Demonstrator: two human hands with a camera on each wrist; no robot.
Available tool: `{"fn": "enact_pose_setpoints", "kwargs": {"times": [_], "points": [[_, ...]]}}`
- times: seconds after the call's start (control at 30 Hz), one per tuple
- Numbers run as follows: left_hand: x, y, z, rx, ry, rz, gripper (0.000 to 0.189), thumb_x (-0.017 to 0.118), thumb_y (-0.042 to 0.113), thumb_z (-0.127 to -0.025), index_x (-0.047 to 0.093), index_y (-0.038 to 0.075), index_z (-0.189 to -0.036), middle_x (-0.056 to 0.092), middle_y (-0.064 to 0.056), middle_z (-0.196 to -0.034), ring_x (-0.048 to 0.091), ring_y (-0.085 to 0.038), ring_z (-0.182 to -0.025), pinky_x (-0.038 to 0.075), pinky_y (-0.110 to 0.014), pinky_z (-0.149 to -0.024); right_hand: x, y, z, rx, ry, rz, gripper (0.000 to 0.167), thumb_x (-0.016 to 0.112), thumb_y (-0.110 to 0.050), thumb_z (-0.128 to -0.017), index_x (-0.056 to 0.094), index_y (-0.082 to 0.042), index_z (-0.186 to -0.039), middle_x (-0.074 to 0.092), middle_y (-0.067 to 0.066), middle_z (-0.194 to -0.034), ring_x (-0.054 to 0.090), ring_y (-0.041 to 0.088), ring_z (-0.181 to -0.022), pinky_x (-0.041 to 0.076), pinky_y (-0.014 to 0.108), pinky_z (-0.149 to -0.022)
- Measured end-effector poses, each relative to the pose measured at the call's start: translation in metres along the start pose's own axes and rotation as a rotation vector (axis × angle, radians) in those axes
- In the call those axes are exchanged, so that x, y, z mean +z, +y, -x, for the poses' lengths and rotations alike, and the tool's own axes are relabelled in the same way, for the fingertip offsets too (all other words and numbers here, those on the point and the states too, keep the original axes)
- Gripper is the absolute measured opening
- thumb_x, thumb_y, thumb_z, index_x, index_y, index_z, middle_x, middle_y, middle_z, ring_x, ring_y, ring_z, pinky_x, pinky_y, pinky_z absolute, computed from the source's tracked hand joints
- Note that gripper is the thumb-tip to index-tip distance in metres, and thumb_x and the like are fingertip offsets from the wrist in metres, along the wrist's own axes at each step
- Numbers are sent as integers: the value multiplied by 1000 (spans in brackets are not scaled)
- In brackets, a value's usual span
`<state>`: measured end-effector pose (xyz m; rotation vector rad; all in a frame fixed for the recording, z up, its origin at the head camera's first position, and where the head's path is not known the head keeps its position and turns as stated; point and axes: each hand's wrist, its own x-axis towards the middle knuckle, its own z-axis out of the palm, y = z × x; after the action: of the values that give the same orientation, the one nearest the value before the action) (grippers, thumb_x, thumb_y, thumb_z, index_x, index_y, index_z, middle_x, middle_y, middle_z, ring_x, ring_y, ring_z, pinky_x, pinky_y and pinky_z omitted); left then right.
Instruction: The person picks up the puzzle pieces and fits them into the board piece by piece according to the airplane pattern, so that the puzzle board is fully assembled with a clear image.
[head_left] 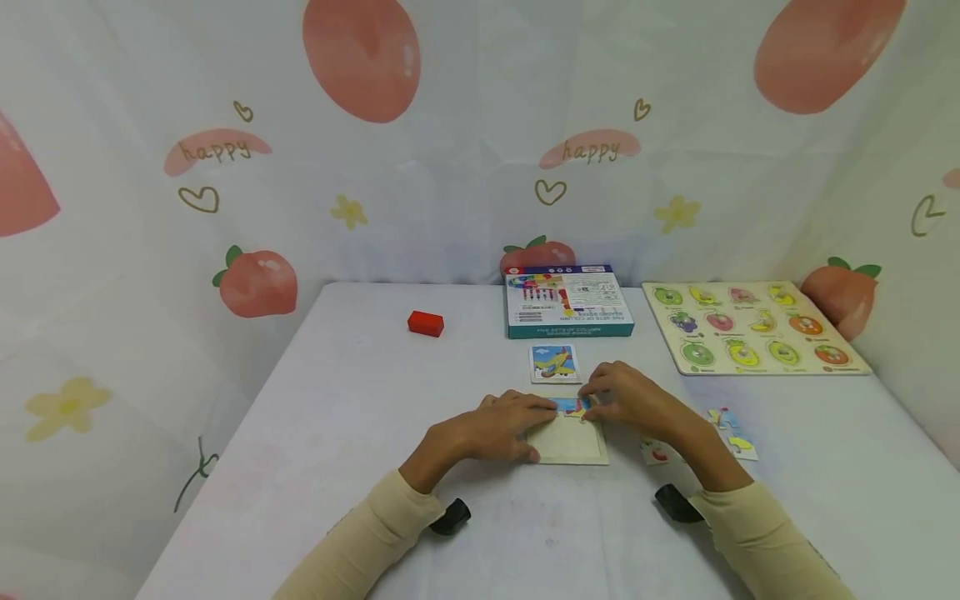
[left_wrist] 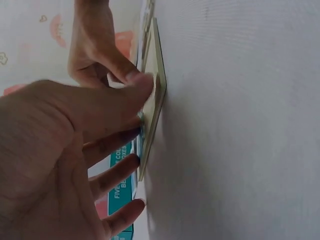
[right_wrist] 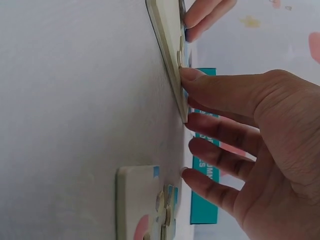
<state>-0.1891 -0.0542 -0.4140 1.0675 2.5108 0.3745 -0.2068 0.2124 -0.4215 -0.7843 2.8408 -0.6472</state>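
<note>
A small pale wooden puzzle tray [head_left: 567, 446] lies on the table in front of me, with blue and red puzzle pieces [head_left: 567, 406] along its far edge. My left hand [head_left: 502, 427] rests on the tray's left side. Its thumb is low on that side and its fairly straight fingers touch near the far-left corner. At the far-right corner my right hand [head_left: 626, 398] pinches a puzzle piece between thumb and index finger; the fingers partly hide it. The right wrist view shows the right thumb [right_wrist: 215, 87] at the tray's edge, with the other fingers spread loosely.
Just beyond the tray lies an airplane picture card [head_left: 554, 363]. Loose puzzle pieces [head_left: 733, 433] sit to the right, partly behind the right forearm. Farther back are a boxed game [head_left: 568, 304], a fruit peg board [head_left: 757, 329] and a red block [head_left: 425, 323].
</note>
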Motion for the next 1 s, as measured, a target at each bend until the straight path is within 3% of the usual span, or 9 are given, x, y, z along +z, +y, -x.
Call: {"fn": "enact_pose_setpoints", "kwargs": {"times": [0.2, 0.4, 0.67, 0.87, 1.0], "points": [[-1, 3, -7, 45, 41, 12, 69, 81, 23, -95, 53, 23, -158, 47, 10, -163, 43, -18, -145, 41, -36, -103, 1, 0, -1, -1, 0, -22, 27, 84, -27, -92, 83, -11, -114, 72, 1, -110, 62, 25, -106, 51, 53, -99], [-5, 11, -11, 58, -29, 28, 79, 75, 6, -93, 46, 31, -162, 40, 16, -167, 39, -18, -145, 36, -32, -98, 2, 2, -1, -17, 9, -31, 22, 84, -24, -92, 83, -13, -111, 71, 0, -109, 62, 25, -106, 51, 53, -98], [-7, 14, -12, 30, -106, -2, 86, 66, 5, -92, 35, 33, -167, 32, 17, -171, 32, -24, -151, 34, -39, -107, 4, 6, -1, -42, 23, -35, 23, 84, -23, -92, 83, -12, -111, 71, 0, -108, 63, 24, -105, 51, 52, -96], [-7, 15, -11, 30, -100, -22, 86, 64, 5, -92, 34, 32, -167, 30, 16, -172, 32, -27, -150, 34, -40, -108, 2, 4, -1, -34, 22, -31, 23, 83, -22, -92, 83, -11, -111, 72, 1, -108, 63, 25, -105, 51, 53, -97], [-5, 16, -11, 19, -91, 22, 86, 64, 3, -91, 35, 32, -167, 31, 16, -172, 33, -24, -148, 34, -39, -107, 2, 2, 0, -12, 17, -34, 24, 84, -23, -92, 83, -10, -113, 72, 1, -109, 63, 25, -105, 51, 53, -98]]}}
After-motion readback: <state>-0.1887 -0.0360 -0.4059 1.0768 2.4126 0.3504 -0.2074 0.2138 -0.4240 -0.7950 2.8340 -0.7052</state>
